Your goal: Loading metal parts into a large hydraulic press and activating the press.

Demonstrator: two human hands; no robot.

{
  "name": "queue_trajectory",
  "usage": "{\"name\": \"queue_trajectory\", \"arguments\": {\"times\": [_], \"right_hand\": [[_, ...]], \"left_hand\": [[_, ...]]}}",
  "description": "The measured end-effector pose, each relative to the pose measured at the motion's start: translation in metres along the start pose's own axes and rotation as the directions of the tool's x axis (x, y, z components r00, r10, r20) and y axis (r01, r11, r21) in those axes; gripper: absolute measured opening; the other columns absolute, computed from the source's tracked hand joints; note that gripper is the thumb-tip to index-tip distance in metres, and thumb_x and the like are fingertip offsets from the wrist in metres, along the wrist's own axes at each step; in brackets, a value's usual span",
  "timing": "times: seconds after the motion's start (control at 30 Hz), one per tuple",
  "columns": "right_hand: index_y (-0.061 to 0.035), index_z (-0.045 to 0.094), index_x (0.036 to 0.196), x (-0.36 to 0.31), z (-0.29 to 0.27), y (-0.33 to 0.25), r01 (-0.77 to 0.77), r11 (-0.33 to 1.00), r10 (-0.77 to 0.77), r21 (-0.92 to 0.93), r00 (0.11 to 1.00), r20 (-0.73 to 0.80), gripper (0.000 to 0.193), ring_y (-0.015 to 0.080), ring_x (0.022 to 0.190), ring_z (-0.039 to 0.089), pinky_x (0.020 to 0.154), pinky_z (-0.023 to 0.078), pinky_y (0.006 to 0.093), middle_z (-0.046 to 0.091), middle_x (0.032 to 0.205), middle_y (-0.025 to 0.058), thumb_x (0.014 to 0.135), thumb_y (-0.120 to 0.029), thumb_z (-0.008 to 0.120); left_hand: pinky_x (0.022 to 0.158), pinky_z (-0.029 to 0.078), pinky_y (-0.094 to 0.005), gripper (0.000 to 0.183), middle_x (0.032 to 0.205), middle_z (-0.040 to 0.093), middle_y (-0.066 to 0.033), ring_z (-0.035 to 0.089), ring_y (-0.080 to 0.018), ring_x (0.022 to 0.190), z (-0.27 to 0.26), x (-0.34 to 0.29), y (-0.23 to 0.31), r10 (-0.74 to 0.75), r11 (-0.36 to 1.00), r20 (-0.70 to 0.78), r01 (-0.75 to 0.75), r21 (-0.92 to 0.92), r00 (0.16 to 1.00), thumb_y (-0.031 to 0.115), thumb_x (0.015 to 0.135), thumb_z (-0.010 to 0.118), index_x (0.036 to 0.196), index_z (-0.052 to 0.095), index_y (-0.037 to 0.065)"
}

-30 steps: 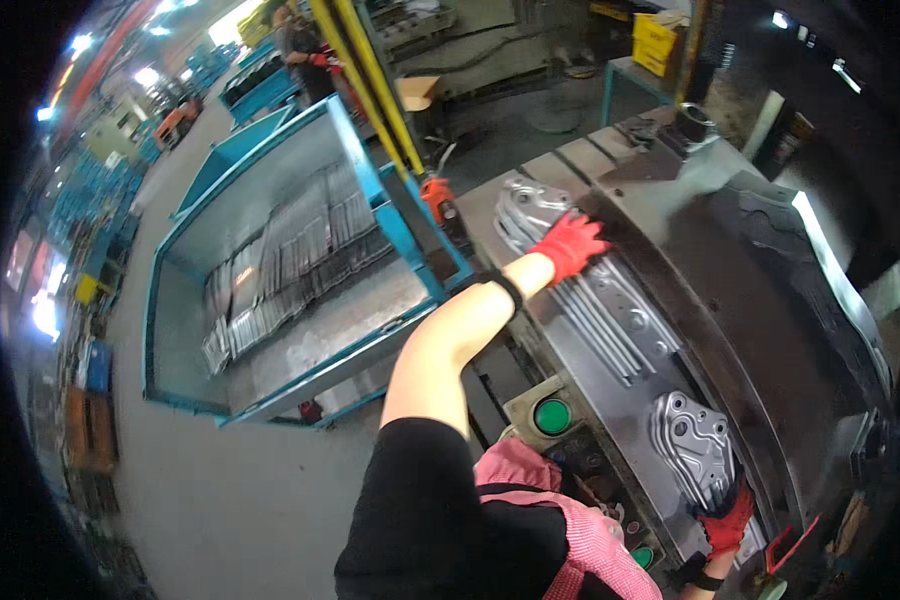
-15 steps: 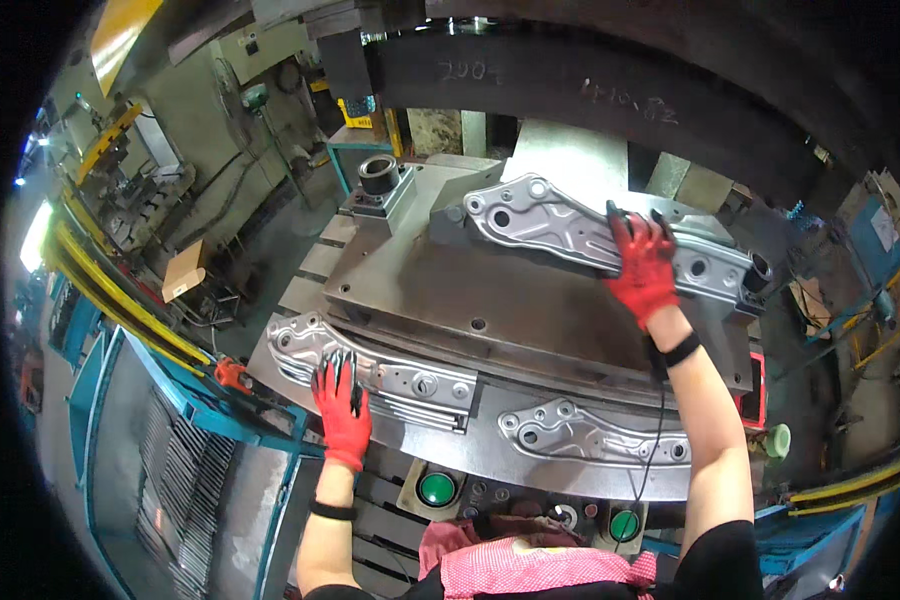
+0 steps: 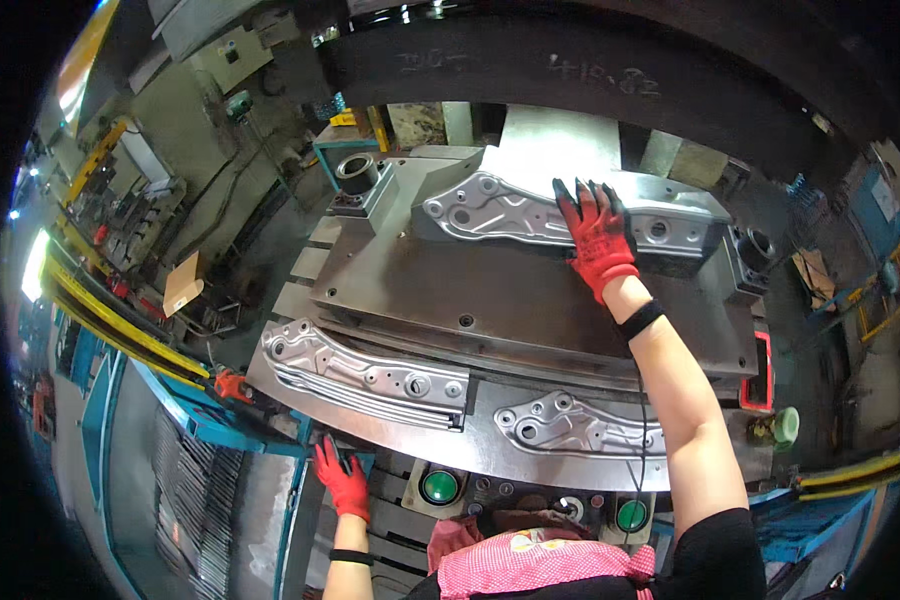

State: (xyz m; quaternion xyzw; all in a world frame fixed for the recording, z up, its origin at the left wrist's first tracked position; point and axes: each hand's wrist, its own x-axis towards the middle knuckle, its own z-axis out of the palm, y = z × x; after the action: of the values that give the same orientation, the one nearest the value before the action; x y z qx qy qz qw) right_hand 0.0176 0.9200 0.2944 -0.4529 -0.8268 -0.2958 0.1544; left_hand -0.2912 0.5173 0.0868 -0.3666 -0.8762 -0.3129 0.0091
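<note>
My right hand (image 3: 600,235), in a red glove with dark fingertips, lies across a stamped metal bracket (image 3: 515,217), its fingers spread over the upper edge. That bracket rests on the steel die block (image 3: 410,275) of a press. Gloved the same way, my left hand (image 3: 342,482) is off the parts, fingers apart, between a blue frame and the left green button (image 3: 439,487). Just above it, a stack of similar brackets (image 3: 370,375) sits on the front plate. Another bracket (image 3: 570,425) lies farther right, partly behind my right forearm.
Guide bushings (image 3: 357,175) stand at both ends of the die. A second green button (image 3: 631,515) is on the front control panel. At left, a blue-framed rack (image 3: 205,430) holds several thin metal parts. The dark press beam (image 3: 530,75) spans overhead.
My left hand has left the bracket stack and dropped toward me. My right hand has shifted left with fingers spread, and the bracket under it now sits lower against the die.
</note>
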Motion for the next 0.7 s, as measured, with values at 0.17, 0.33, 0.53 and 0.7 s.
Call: {"name": "queue_trajectory", "arguments": {"times": [0.17,0.33,0.53,0.7], "right_hand": [[-0.0106,0.033,0.136,-0.08,-0.075,0.022,-0.162,0.932,0.152,0.324,0.987,0.054,0.093,0.0372,0.125,0.028,0.107,0.02,0.0471,0.03,0.136,0.0177,0.058,-0.035,0.077],[0.0002,0.025,0.138,-0.314,-0.07,0.058,-0.671,0.714,0.66,0.198,0.74,0.128,0.088,0.0337,0.133,0.023,0.109,0.017,0.0435,0.023,0.143,0.0214,0.07,-0.031,0.072],[0.0051,0.022,0.137,-0.611,0.0,0.014,-0.929,-0.1,0.88,0.356,0.085,0.468,0.076,0.0318,0.127,0.034,0.104,0.028,0.0403,0.034,0.136,0.0231,0.079,-0.018,0.065],[0.0051,0.018,0.137,-0.591,0.007,-0.045,-0.988,-0.075,0.489,0.132,0.079,0.869,0.108,0.0347,0.117,0.046,0.093,0.042,0.038,0.046,0.126,0.0253,0.058,-0.036,0.079]], "left_hand": [[0.104,0.027,-0.0434,0.083,0.14,0.028,-0.0245,0.032,-0.0395,0.126,0.062,-0.051,-0.039,-0.127,0.991,0.475,0.131,0.026,0.871,0.039,0.072,0.069,0.137,0.03,0.004],[0.107,0.026,-0.0351,0.114,0.143,0.023,-0.023,0.027,-0.032,0.131,0.088,-0.064,-0.011,-0.239,0.923,0.775,0.385,-0.006,0.585,0.055,0.06,0.075,0.14,0.016,-0.002],[0.108,0.024,-0.0334,0.135,0.144,0.019,-0.0216,0.021,-0.0295,0.134,0.116,-0.056,-0.021,-0.165,0.962,0.836,0.272,0.02,0.523,0.056,0.046,0.082,0.14,0.005,-0.003],[0.107,0.027,-0.0335,0.138,0.144,0.023,-0.0199,0.024,-0.0267,0.133,0.134,-0.056,-0.047,-0.093,0.932,0.807,0.336,-0.135,0.584,0.04,0.039,0.089,0.14,0.006,-0.002]]}}
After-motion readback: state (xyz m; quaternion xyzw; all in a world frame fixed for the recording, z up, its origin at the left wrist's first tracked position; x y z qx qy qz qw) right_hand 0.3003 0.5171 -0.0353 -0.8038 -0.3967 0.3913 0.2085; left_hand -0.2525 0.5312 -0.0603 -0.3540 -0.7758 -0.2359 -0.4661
